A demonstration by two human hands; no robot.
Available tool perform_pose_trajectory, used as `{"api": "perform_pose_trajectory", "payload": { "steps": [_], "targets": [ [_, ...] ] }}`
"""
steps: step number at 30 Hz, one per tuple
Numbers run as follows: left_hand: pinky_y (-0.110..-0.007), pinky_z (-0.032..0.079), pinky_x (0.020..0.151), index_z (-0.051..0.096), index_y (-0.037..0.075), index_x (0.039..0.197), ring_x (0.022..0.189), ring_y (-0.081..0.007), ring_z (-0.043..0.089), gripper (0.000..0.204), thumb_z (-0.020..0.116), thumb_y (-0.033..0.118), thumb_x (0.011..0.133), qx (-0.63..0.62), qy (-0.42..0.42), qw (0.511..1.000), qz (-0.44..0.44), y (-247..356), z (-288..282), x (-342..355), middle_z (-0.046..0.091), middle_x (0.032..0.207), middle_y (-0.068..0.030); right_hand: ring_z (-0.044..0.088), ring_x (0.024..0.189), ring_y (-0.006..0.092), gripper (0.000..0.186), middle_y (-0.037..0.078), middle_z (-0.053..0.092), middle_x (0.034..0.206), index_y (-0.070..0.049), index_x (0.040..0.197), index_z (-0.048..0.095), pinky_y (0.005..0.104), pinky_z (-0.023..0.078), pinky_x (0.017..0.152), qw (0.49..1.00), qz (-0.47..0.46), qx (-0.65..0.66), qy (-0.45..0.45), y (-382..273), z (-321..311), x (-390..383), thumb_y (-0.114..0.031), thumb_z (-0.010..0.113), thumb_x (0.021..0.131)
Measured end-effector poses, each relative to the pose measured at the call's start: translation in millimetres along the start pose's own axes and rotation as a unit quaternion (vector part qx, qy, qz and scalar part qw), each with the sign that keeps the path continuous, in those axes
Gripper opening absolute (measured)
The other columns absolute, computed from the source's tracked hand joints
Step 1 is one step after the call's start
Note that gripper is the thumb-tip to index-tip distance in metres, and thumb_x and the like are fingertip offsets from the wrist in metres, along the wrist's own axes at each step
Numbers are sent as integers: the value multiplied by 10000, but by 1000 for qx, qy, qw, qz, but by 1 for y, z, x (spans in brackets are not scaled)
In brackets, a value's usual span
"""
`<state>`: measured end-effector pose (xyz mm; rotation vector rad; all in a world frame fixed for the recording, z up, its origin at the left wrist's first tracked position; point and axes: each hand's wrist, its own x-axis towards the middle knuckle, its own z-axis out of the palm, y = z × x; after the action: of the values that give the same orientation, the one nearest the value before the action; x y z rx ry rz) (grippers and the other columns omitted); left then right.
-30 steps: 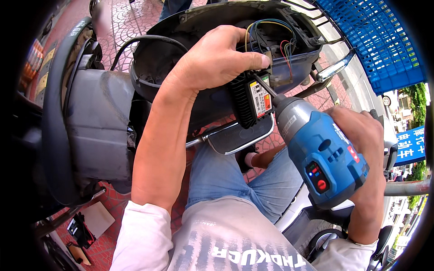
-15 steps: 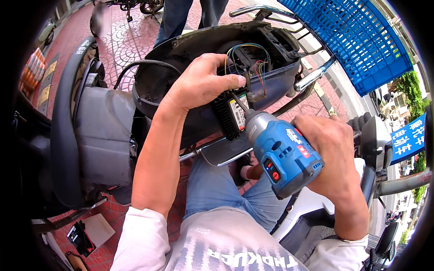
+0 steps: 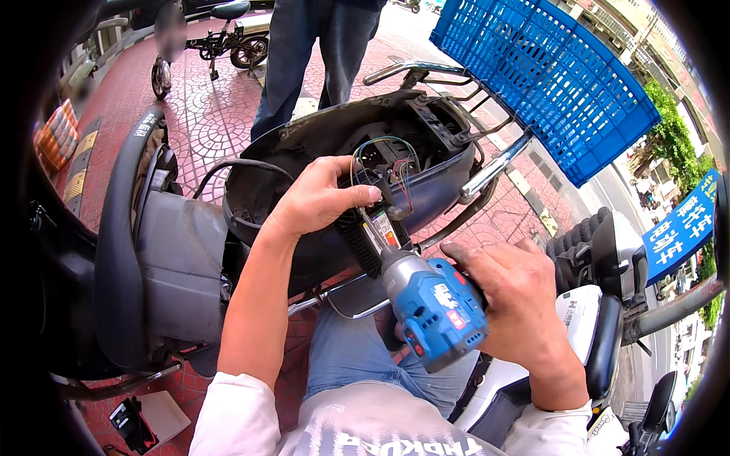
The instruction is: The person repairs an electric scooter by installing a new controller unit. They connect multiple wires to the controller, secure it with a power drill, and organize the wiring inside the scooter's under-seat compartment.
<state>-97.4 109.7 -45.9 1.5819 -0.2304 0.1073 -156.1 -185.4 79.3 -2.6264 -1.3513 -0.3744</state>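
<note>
In my right hand (image 3: 521,292) is a blue cordless drill driver (image 3: 437,311), gripped by its handle, which the drill body and my hand mostly hide. Its slim bit (image 3: 374,234) points away from me, along the labelled face of a black finned controller box (image 3: 357,243). My left hand (image 3: 323,197) is closed at the upper end of that box, thumb on the near side and fingers curled behind. The bit's tip lies just below the thumb, and its exact contact is hard to see. Thin coloured wires (image 3: 388,140) loop above the box, inside the opened dark scooter body (image 3: 433,182).
A blue plastic crate (image 3: 547,83) sits on the scooter's rear rack (image 3: 498,167). The lifted black seat (image 3: 125,243) stands at left. Someone's legs (image 3: 315,61) are beyond the scooter. A white scooter (image 3: 578,319) stands at right, and a small open box (image 3: 156,422) lies on the paving.
The view has tilted upward, so the scooter and both hands appear lower and further left. The drill stays beside the controller box, and my left hand keeps its place at the box's upper end.
</note>
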Motion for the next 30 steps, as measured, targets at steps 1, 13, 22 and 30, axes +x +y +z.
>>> {"api": "perform_pose_trajectory", "payload": {
  "steps": [1, 13, 22, 30],
  "targets": [
    [-297, 544, 861, 756, -68, 1087, 896, -86, 647, 303, 834, 144, 884, -3, 1, 1000, -7, 1, 4, 0, 753, 969, -36, 713, 754, 268, 585, 68, 717, 819, -81, 1217, 768, 407, 419, 679, 1000, 2, 28, 5, 7, -8, -6, -248, 842, 662],
    [-290, 540, 899, 740, -67, 1137, 912, -101, 673, 359, 846, 146, 869, -45, 1, 998, -52, 11, 8, 1, 754, 1021, -53, 756, 968, 358, 441, 171, 786, 1006, -89, 1147, 752, 463, 569, 856, 973, 228, 7, 23, 207, -2, 108, -205, 901, 749],
    [-279, 554, 875, 734, -64, 1183, 930, -91, 669, 346, 851, 75, 889, -77, 8, 991, -110, 17, 11, 3, 752, 1036, -39, 698, 1133, 384, 643, 166, 757, 1209, -127, 1353, 713, 451, 551, 985, 984, 164, -44, -42, 290, 36, 157, -133, 818, 719],
    [-306, 493, 845, 754, -56, 1133, 951, -142, 628, 522, 955, 226, 743, 0, 66, 992, -108, 24, 12, 6, 709, 1036, -54, 617, 1194, 332, 590, 117, 683, 1208, -136, 1389, 704, 501, 411, 1131, 987, 123, -96, 48, 298, 66, 154, -146, 713, 800]
  ]
}}
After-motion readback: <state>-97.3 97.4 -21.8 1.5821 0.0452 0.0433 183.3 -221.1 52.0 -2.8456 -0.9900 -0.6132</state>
